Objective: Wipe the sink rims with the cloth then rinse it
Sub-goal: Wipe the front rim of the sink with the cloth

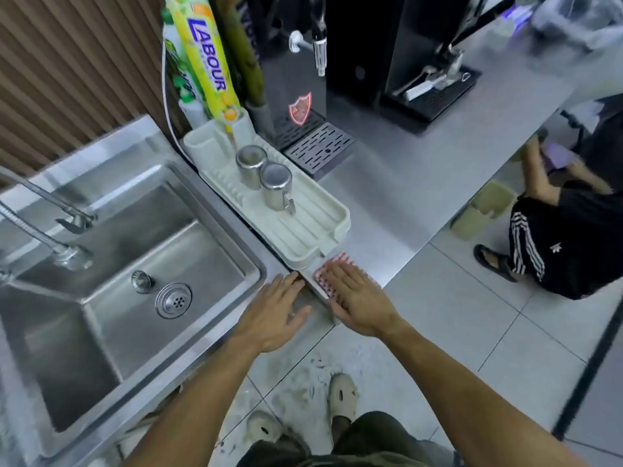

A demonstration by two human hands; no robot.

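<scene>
A red-and-white checked cloth [324, 274] lies flat on the steel counter at its front edge, just in front of the white drying tray. My right hand [357, 303] rests flat on top of the cloth, fingers spread, covering most of it. Beside it, my left hand [274, 315] lies palm down on the sink's right rim [269, 264], fingers apart, holding nothing. The steel sink [111, 332] fills the left, with a drain strainer [173, 299] and a loose plug [141, 281] in its basin. Two taps [64, 234] reach over the basin from the left.
A white drying tray [337, 214] holds two upturned steel cups [266, 176]. Behind it stand dish-soap bottles [205, 59] and a black drinks machine with a drip grate [320, 150]. Another person [573, 237] crouches on the tiled floor at right beside a beige bin [482, 210].
</scene>
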